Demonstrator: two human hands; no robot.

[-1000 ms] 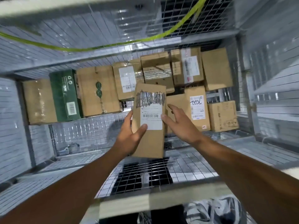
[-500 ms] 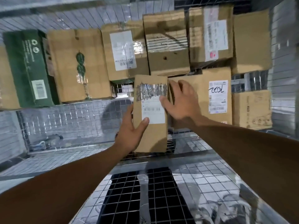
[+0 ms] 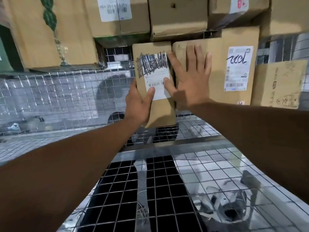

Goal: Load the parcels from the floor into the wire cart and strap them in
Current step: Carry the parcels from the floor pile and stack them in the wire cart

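The step in hand looked like loading: seating one parcel point(image 3: 163, 111) in the cart point(image 3: 175, 145), with strapping not yet begun and no strap in view. The parcel stood on end just above mid-view, its labelled face toward the camera. Its right edge sat against a larger box point(image 3: 219, 64) at its 3 o'clock, and its top edge lay close under the stacked boxes point(image 3: 177, 15) at 12 o'clock. At its 9 o'clock there was only bare mesh.

The left hand point(image 3: 139, 106) reached in from 7 o'clock and grasped the parcel's lower left edge. Its thumb lay across the label; its fingers were hidden behind the cardboard. The right hand point(image 3: 192, 81) came in from 4 o'clock, released and flat, its fingers spread over the larger box. Its thumb and forefinger pressed on the parcel's label side. Both arms were stretched well forward over the cart's front bar.

The next move probably called for pushing the parcel snug toward 12 o'clock and checking that it stood alone, since nothing braced its 9 o'clock side. Only then could the left hand let go.
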